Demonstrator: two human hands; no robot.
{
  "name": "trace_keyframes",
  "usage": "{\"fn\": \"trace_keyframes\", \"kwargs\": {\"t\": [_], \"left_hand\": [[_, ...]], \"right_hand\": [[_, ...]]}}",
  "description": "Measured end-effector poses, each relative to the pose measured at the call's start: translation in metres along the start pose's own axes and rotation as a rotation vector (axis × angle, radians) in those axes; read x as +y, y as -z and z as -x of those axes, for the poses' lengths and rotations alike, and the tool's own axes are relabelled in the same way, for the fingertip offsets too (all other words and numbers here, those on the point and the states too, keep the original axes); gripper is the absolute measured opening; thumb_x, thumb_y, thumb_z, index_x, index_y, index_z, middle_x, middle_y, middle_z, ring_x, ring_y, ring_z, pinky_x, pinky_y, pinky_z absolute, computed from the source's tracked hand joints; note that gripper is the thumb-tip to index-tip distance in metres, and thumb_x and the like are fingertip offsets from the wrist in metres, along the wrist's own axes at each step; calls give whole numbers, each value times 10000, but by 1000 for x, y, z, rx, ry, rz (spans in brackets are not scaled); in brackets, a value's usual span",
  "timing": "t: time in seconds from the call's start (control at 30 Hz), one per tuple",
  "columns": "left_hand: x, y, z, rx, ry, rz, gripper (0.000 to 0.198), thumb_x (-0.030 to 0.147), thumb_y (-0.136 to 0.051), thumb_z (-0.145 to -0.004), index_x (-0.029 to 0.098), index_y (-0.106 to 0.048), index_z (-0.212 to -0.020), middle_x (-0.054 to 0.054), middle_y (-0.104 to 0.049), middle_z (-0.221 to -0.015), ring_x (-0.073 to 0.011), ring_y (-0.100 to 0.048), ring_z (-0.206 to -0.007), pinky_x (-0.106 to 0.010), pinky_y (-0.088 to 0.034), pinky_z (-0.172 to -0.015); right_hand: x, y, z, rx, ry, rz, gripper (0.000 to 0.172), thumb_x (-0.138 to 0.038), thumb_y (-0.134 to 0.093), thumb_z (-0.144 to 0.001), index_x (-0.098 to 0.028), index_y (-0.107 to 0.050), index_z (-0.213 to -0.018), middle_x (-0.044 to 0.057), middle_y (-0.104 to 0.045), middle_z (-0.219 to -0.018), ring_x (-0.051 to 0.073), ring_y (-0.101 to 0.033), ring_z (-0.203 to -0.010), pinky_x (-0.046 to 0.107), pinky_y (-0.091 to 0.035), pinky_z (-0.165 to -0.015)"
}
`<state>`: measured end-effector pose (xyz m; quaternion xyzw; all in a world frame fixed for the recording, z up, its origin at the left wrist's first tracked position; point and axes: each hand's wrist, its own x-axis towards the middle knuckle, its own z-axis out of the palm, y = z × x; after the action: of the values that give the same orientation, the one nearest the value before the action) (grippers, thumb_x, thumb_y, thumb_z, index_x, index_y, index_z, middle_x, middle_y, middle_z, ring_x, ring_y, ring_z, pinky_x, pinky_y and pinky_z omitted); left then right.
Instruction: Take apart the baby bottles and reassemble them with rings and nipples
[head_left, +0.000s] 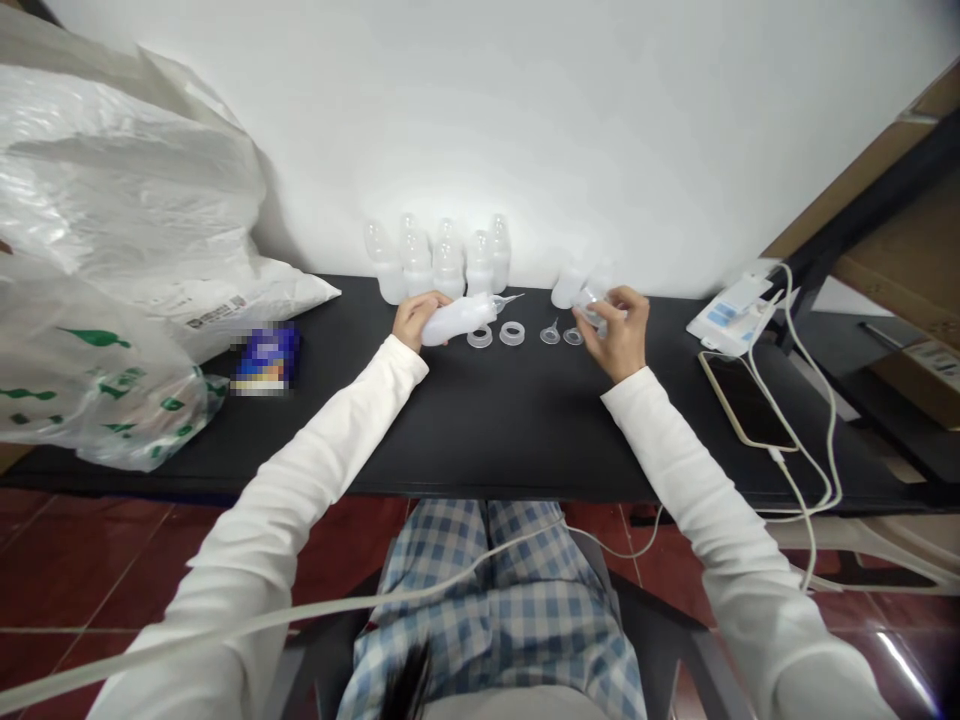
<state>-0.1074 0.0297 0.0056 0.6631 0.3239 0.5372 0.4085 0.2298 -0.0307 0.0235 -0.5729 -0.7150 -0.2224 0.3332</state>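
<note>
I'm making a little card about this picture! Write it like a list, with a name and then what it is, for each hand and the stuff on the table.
Left hand: holds a translucent plastic bottle lying sideways, thin tip pointing right
Right hand: holds a small clear plastic piece
Between hands: two plastic rings, two small clear cones
Behind: upright translucent bottles
Surface: black table
Right side: phone, white cable
Left side: white plastic bag

**Frosted plastic bottle (454, 320) and clear plastic piece (592, 308), both in hand.**
Bottle lies nearly level in the left hand (415, 320), thin pointed tip aimed right; the piece, partly hidden, is pinched in the right hand (619, 336).
</note>
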Motion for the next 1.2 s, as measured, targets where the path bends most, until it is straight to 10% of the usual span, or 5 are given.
{"fn": "trace_keyframes", "kwargs": {"t": [0.27,0.5,0.7,0.83,1.2], "left_hand": [[-7,-4,1,36,-54,-126,567,709,-512,-863,169,-680,-862,-29,-669,-647,-161,-609,-468,-262,-435,-389],[-11,-5,-1,97,-101,-224,566,693,-479,-874,163,-680,-853,-40,-685,-738,-178,-649,-640,-268,-485,-515],[-9,-4,2,103,-198,-405,609,668,-382,-934,156,-710,-902,-72,-749,-892,-217,-706,-862,-294,-543,-748],[-4,-5,10,17,-310,-691,613,623,-328,-978,163,-716,-1100,-85,-768,-1041,-220,-731,-940,-301,-548,-830],[-1,-31,7,-247,-816,-931,554,585,-595,-920,164,-640,-1278,-149,-743,-1155,-254,-722,-1062,-384,-580,-922]], "right_hand": [[33,17,-10,112,-224,143,525,-569,-350,-1008,-134,-591,-1178,190,-617,-1067,299,-559,-1016,456,-399,-905],[45,-7,0,-296,-307,217,487,-509,-461,-963,-97,-564,-1201,180,-653,-995,283,-581,-908,426,-415,-830],[37,-3,-2,-105,-326,193,542,-525,-344,-1007,-106,-568,-1268,241,-566,-1210,344,-535,-1100,498,-413,-908],[20,3,-3,0,-153,22,536,-465,-275,-1031,-143,-529,-1377,207,-554,-1244,335,-536,-1160,502,-423,-958],[-39,-7,6,-204,460,-264,573,-571,-481,-988,-161,-562,-1380,121,-722,-1054,269,-652,-969,412,-489,-889]]}}
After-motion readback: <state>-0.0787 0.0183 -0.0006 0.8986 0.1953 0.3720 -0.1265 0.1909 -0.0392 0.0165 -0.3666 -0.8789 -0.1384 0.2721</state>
